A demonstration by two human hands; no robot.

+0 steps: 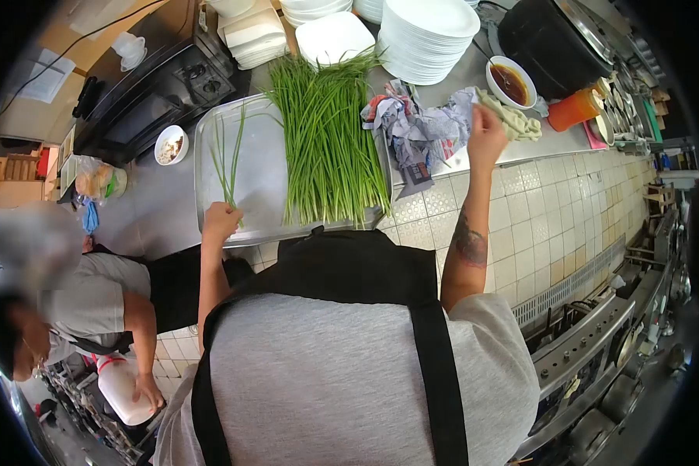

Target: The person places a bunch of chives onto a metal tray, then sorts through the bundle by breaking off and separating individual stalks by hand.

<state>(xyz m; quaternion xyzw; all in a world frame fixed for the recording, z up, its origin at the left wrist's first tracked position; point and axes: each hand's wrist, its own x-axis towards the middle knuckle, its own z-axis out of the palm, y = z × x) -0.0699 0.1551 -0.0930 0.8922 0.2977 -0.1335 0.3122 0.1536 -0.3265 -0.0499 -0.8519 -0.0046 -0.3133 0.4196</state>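
Observation:
My left hand [221,221] is closed around the lower ends of a few long green stalks [227,167], which look like garlic chives. They lie across the left side of a metal tray [260,167]. A thick bundle of the same chives [326,147] fills the tray's right side, cut ends toward me. Off to the right, my right hand [487,138] is raised with its fingers pinched together; whether anything small is between them is hidden. Crumpled newspaper [431,128] lies beside that hand, and a pale green cloth [512,118] is just behind it.
Stacked white plates [427,39] stand at the back, near a bowl of brown sauce [511,83] and an orange bottle [571,110]. A small white bowl [171,146] sits left of the tray. At the lower left, a co-worker's hand [149,392] holds a white jug [124,392].

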